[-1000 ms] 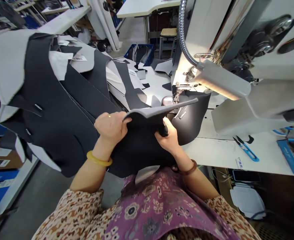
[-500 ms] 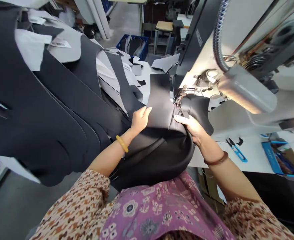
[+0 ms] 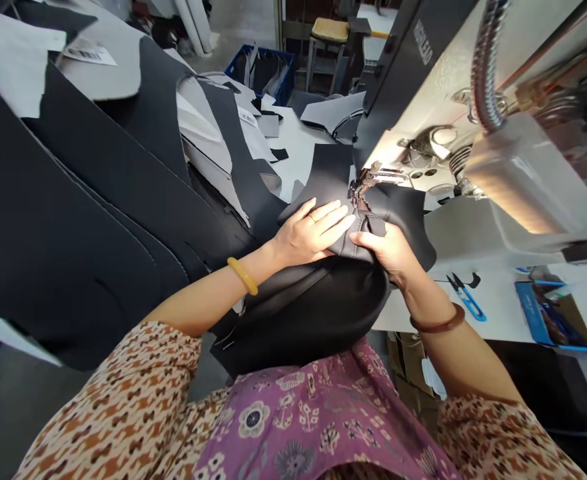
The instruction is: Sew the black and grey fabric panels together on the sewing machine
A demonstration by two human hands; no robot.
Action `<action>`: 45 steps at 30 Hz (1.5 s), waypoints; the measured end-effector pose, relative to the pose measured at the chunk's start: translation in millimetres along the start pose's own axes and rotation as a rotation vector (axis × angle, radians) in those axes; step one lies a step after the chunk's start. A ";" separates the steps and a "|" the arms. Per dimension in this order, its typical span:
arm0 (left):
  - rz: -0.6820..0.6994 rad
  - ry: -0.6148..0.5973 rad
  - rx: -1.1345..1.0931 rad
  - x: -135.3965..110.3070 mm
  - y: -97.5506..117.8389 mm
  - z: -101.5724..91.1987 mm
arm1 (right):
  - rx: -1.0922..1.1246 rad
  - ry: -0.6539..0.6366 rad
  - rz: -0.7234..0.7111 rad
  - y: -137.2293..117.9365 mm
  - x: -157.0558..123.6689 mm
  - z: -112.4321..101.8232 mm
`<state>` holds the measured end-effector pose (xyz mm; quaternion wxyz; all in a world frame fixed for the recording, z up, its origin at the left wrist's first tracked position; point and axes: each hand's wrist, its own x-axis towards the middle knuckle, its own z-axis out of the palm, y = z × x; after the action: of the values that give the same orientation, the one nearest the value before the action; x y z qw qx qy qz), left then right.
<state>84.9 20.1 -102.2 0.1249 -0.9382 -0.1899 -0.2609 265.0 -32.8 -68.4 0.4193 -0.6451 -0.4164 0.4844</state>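
Note:
A black leather-like piece (image 3: 318, 313) with stitched seams drapes from the sewing machine (image 3: 423, 87) down toward my lap. Its upper part lies under the lit presser foot (image 3: 357, 193). My left hand (image 3: 310, 230) rests flat on the piece, fingers stretched toward the presser foot. Just below the foot, my right hand (image 3: 386, 250) pinches the seamed edge of the same piece, thumb on top and the other fingers hidden beneath. The needle tip is too small to make out.
Large dark cut panels (image 3: 98, 193) cover the left side, with white labelled pieces (image 3: 90, 53) among them. At the right lie blue thread snips (image 3: 468, 298) and a blue box (image 3: 553, 317) of small items. Behind stand a blue crate (image 3: 286, 83) and a stool (image 3: 329, 30).
My left hand has gone from closed fingers at the piece's left edge to lying flat nearer the presser foot. My right hand keeps its hold. The view has shifted slightly.

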 end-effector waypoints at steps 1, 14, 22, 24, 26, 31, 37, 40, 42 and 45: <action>-0.040 -0.010 0.008 1.1 2.1 3.0 | -0.142 0.031 -0.073 -2.3 0.6 -4.2; -0.178 0.016 -0.002 9.3 4.1 5.4 | -1.078 0.206 -0.160 -27.5 8.2 -20.6; -0.205 0.014 -0.030 10.8 1.8 6.9 | -0.822 0.147 -0.261 -19.9 19.3 -28.2; -0.217 0.016 -0.062 10.9 1.9 7.1 | -0.769 0.139 -0.281 -17.7 21.3 -29.0; -0.228 0.012 -0.088 11.2 1.8 6.8 | -0.732 0.147 -0.296 -16.0 22.8 -29.5; -0.242 -0.034 -0.097 12.7 1.6 4.5 | -0.702 0.156 -0.322 -13.7 24.1 -30.9; -0.244 -0.020 -0.119 15.7 -0.1 3.7 | -0.668 0.143 -0.298 -14.8 26.1 -31.1; -0.228 -0.007 -0.076 16.1 -1.2 3.8 | -0.663 0.139 -0.271 -14.9 27.6 -31.4; -0.206 0.008 -0.047 15.9 -1.6 3.8 | -0.650 0.137 -0.274 -14.2 28.3 -31.8; -0.198 0.012 -0.069 15.4 -1.6 3.4 | -0.625 0.126 -0.283 -12.9 28.3 -32.2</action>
<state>97.9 27.1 -96.6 0.0672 -0.9170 -0.2718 -0.2842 299.9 -6.6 -58.2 0.2892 -0.7068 -0.6032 0.2300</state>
